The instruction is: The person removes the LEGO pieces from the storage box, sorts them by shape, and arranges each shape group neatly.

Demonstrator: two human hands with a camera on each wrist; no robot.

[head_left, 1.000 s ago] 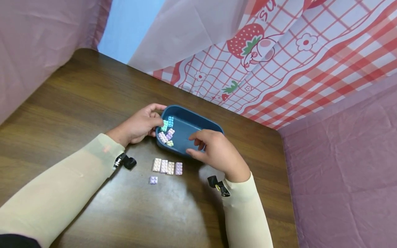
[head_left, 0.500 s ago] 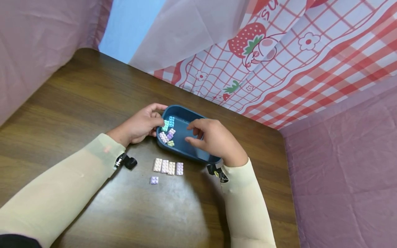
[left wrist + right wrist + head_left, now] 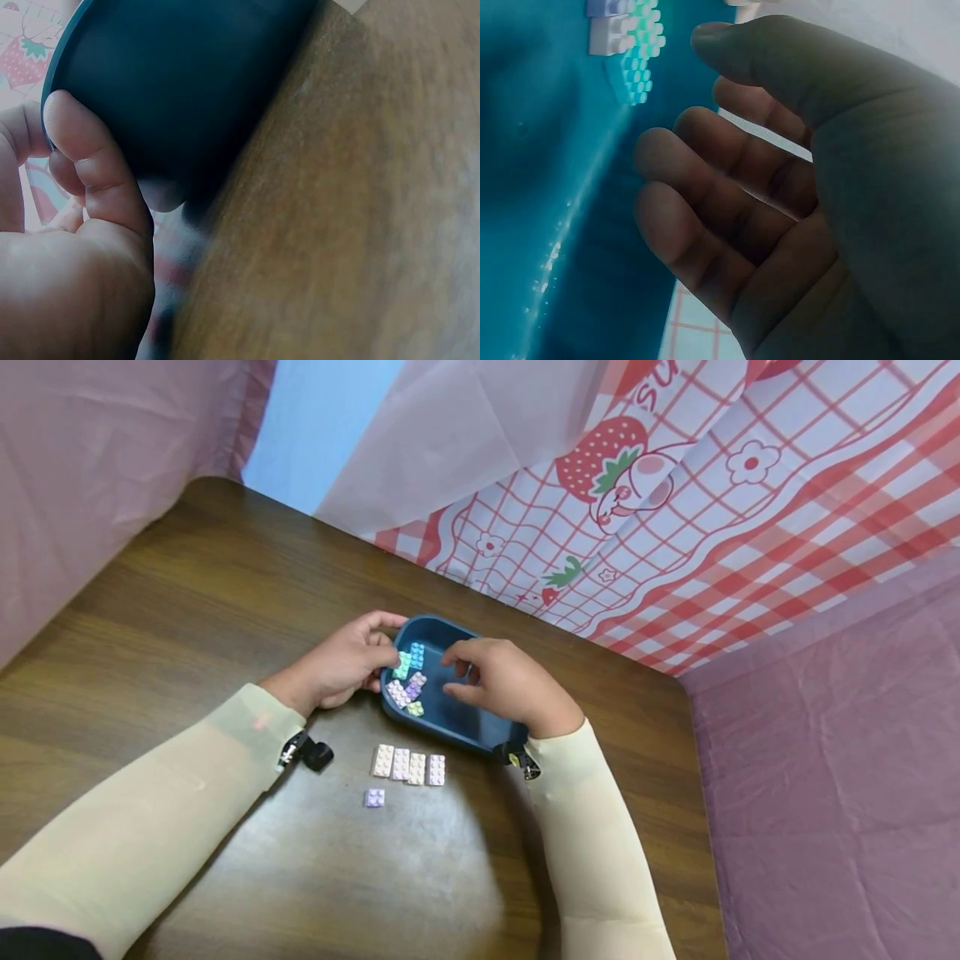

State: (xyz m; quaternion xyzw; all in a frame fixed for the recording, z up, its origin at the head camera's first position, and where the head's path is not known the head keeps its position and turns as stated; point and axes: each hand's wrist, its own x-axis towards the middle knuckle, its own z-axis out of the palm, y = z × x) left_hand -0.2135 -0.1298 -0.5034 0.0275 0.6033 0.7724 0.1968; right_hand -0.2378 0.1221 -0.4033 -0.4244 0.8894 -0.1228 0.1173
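Note:
The dark blue plastic tray [image 3: 457, 714] sits on the table, tilted toward the near side or lying flat, I cannot tell. My left hand [image 3: 348, 664] grips its left rim, thumb against the wall in the left wrist view. Inside, at that end, lie a blue toy brick [image 3: 417, 655], a mint green brick [image 3: 402, 666], a purple brick [image 3: 416, 685], a pale pink brick [image 3: 397, 694] and a small yellow-green brick [image 3: 415, 708]. Over the tray's right part hovers my right hand [image 3: 517, 685], fingers loosely bent, holding nothing. In the right wrist view, bricks [image 3: 637, 79] appear beyond its fingertips.
Several pale bricks [image 3: 417, 769] stand in a row on the wooden table [image 3: 322, 860] in front of the tray. A small purple brick [image 3: 374, 797] lies nearer. Behind the tray hangs a strawberry-patterned cloth [image 3: 607, 477]; a pink curtain [image 3: 810, 760] borders the right side.
My right hand has moved farther over the tray, away from me and slightly left toward the bricks. My left hand stays on the rim, and the bricks lie as before.

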